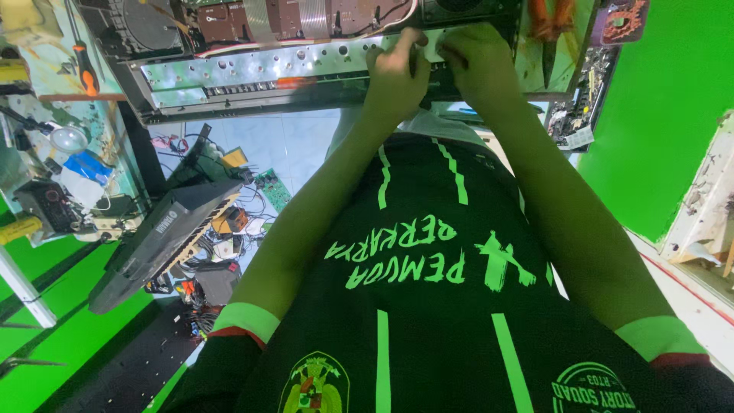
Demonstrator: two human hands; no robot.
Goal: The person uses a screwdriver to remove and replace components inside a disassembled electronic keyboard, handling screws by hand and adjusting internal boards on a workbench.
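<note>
Opened electronic chassis (252,73): long metal unit with perforated silver front rail, lying on the worktop (46,73) at the far edge of view, long axis running left to right. Internal boards and wiring exposed above the rail.

Left hand (396,73): fingers curled, pressed on the rail's right portion; whether it pinches a small part cannot be told.

Right hand (478,61): just beside the left, fingers bent down onto the same edge, grip contents hidden. Both hands equally near.

Surrounding: orange-handled screwdriver (86,69) far left; loose circuit board (577,115) right; dark keyboard casing (160,241) on the floor, left.
</note>
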